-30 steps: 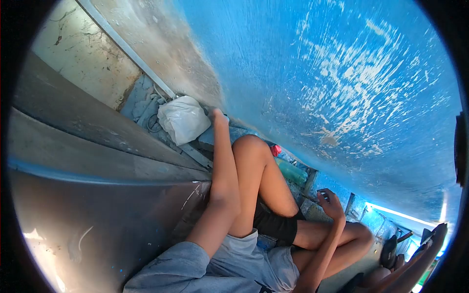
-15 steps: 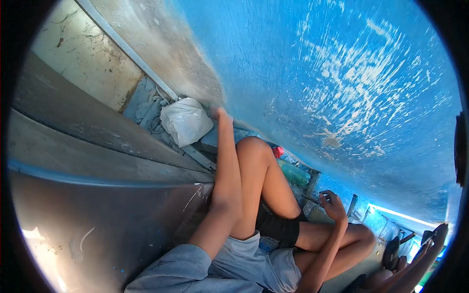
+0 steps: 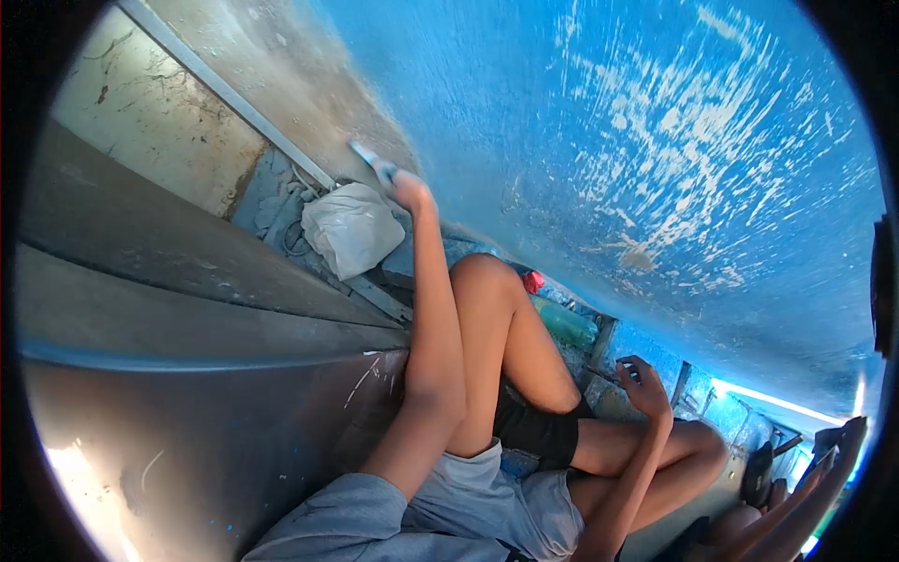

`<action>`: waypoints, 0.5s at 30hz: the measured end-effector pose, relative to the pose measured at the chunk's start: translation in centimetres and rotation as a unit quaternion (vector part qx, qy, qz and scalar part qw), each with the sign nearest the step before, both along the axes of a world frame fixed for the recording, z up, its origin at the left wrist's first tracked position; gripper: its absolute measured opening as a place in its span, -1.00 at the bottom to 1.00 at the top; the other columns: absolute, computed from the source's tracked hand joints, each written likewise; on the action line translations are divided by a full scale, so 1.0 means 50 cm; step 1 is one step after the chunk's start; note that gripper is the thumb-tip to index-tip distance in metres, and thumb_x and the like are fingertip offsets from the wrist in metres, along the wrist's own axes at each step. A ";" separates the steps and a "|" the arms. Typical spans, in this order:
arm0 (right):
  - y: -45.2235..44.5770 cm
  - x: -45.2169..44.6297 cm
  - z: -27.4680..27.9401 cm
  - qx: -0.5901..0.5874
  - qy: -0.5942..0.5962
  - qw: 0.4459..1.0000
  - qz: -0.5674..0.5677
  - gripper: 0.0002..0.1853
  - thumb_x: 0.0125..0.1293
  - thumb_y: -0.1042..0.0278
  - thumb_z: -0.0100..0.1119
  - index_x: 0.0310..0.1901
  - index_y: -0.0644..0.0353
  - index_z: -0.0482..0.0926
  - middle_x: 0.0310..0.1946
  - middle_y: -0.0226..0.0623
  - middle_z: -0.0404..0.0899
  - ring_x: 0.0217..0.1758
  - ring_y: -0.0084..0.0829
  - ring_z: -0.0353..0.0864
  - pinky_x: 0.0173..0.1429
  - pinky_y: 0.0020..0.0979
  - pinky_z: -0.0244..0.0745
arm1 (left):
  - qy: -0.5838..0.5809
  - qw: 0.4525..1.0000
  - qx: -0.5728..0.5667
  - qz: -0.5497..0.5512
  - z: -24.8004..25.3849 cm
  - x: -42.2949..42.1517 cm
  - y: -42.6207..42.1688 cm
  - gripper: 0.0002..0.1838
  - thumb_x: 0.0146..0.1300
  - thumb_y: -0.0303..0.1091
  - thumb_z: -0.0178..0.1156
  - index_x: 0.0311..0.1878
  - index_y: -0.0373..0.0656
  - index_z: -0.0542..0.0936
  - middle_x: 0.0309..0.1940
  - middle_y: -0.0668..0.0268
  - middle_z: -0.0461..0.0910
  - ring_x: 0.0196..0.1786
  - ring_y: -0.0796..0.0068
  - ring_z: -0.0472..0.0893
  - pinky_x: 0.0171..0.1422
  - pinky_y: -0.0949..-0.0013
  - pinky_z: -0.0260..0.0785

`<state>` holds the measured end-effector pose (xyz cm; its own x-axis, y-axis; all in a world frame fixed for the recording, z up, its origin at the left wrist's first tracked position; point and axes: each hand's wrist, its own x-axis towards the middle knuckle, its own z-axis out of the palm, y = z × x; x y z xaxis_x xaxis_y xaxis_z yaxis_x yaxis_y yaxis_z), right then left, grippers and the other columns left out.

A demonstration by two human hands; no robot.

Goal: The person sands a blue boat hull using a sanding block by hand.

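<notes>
At the upper centre-left, my left hand [image 3: 410, 191] is closed around a small flat tool [image 3: 373, 162]. The tool has a pale, blurred blade, which lies against or very close to the bare grey-brown part of the wall [image 3: 314, 94]. My right hand [image 3: 644, 386] is over the bent leg at the right, its fingers loosely curved and apart, with nothing clearly visible in them. A white plastic bag [image 3: 351, 229] rests on the floor just below my left hand. The blue wall [image 3: 524, 122] has many white scrape marks.
A green bottle [image 3: 566, 323] and a red crumpled item [image 3: 533, 282] lie along the wall's foot. At the left stands a large curved, shiny surface [image 3: 215, 450]. Another person's arm [image 3: 796, 510] shows at the lower right. A metal strip [image 3: 225, 89] runs down from upper left.
My left hand has moved up the wall from beside the white bag, and the tool in it now shows. My right hand has stayed nearly where it was.
</notes>
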<state>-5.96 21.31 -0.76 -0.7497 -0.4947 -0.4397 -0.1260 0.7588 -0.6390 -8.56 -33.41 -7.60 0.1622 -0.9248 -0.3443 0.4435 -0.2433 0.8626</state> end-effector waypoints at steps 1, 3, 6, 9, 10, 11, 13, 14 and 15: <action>-0.004 -0.001 0.008 0.011 -0.008 1.000 -0.005 -0.66 0.44 0.18 0.11 0.03 0.31 0.55 -0.38 -0.14 0.66 -0.36 -0.39 0.67 -0.28 -0.35 0.51 | -0.010 0.994 -0.105 0.010 0.036 0.005 0.015 -0.49 0.42 -0.27 -0.04 0.34 -0.38 0.35 0.33 0.05 0.40 0.23 0.18 0.50 0.31 0.15 0.34; 0.002 0.010 0.007 0.024 -0.021 0.999 -0.008 -0.65 0.44 0.18 0.11 0.04 0.31 0.55 -0.38 -0.14 0.66 -0.36 -0.40 0.67 -0.29 -0.35 0.51 | -0.002 0.989 -0.148 0.012 -0.038 -0.006 -0.002 -0.49 0.43 -0.28 -0.07 0.36 -0.37 0.33 0.35 0.05 0.38 0.26 0.20 0.47 0.34 0.17 0.30; 0.003 0.002 -0.005 -0.008 -0.011 1.000 0.006 -0.64 0.44 0.18 0.11 0.04 0.32 0.55 -0.38 -0.14 0.66 -0.38 -0.41 0.66 -0.29 -0.36 0.51 | 0.031 0.999 0.009 -0.024 -0.221 -0.012 -0.041 -0.47 0.47 -0.26 -0.10 0.37 -0.42 0.29 0.35 0.01 0.37 0.29 0.17 0.44 0.41 0.20 0.22; -0.001 -0.001 -0.006 -0.011 -0.009 1.000 -0.007 -0.65 0.43 0.17 0.11 0.04 0.32 0.55 -0.38 -0.14 0.66 -0.39 -0.42 0.66 -0.29 -0.37 0.51 | 0.038 0.994 0.094 -0.038 -0.037 0.027 0.032 -0.46 0.48 -0.22 -0.11 0.34 -0.49 0.30 0.31 -0.06 0.40 0.28 0.12 0.46 0.40 0.15 0.23; -0.005 -0.001 0.000 -0.007 -0.008 1.000 -0.004 -0.65 0.43 0.17 0.11 0.04 0.32 0.55 -0.37 -0.13 0.66 -0.38 -0.41 0.66 -0.29 -0.37 0.51 | 0.031 0.996 0.077 0.027 0.074 0.022 0.064 -0.46 0.47 -0.22 -0.11 0.30 -0.52 0.34 0.28 -0.08 0.42 0.26 0.10 0.48 0.38 0.13 0.27; -0.005 -0.002 0.003 -0.001 -0.008 1.000 -0.002 -0.65 0.43 0.17 0.12 0.03 0.32 0.55 -0.37 -0.13 0.66 -0.38 -0.41 0.67 -0.29 -0.36 0.52 | 0.032 0.996 0.077 0.028 0.136 0.024 0.076 -0.46 0.47 -0.22 -0.11 0.30 -0.52 0.34 0.28 -0.08 0.42 0.26 0.10 0.48 0.38 0.13 0.27; -0.006 -0.007 0.002 0.009 -0.015 1.000 -0.005 -0.65 0.43 0.17 0.12 0.03 0.31 0.55 -0.36 -0.13 0.66 -0.37 -0.41 0.67 -0.29 -0.36 0.52 | -0.082 0.962 -0.260 -0.001 0.188 0.034 0.102 -0.45 0.44 -0.20 -0.09 0.27 -0.52 0.37 0.29 -0.10 0.40 0.29 0.11 0.46 0.37 0.12 0.28; 0.001 0.002 0.001 0.017 -0.023 1.000 -0.006 -0.65 0.43 0.17 0.13 0.03 0.31 0.56 -0.35 -0.13 0.66 -0.37 -0.41 0.68 -0.28 -0.36 0.53 | -0.147 0.970 -0.194 0.014 0.040 0.003 0.040 -0.45 0.42 -0.20 -0.08 0.26 -0.53 0.37 0.28 -0.11 0.41 0.29 0.10 0.46 0.36 0.12 0.29; 0.005 0.009 -0.002 0.019 -0.026 0.999 -0.006 -0.65 0.43 0.17 0.13 0.03 0.31 0.56 -0.35 -0.13 0.66 -0.37 -0.41 0.68 -0.28 -0.36 0.53 | -0.209 0.970 -0.124 0.021 -0.105 -0.027 -0.020 -0.45 0.41 -0.21 -0.08 0.25 -0.54 0.37 0.27 -0.11 0.41 0.29 0.09 0.46 0.35 0.13 0.29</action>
